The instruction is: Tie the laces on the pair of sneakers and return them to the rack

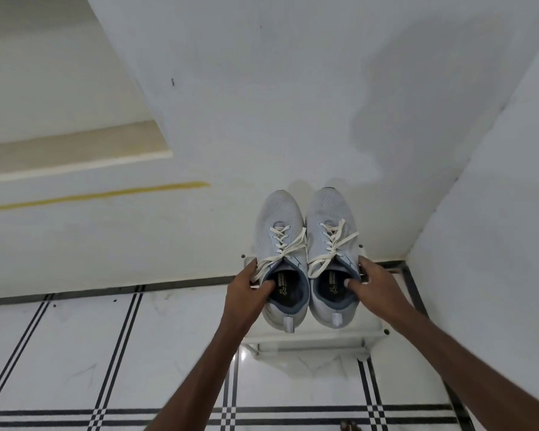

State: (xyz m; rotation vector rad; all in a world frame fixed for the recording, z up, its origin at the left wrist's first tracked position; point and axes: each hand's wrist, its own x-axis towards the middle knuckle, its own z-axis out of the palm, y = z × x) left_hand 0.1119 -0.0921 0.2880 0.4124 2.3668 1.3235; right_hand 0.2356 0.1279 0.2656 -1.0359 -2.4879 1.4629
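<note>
From the head camera, a white tiled floor [75, 353] crossed by black stripes meets white walls [262, 88] in a corner, where a small white rack [311, 343] stands. Two pale grey sneakers [305, 253] sit side by side on the rack's top, toes to the wall, cream laces [293, 247] loose and untied. The left hand [246, 290] clamps the left sneaker's collar, thumb inside. The right hand [374, 284] grips the right sneaker's collar likewise.
</note>
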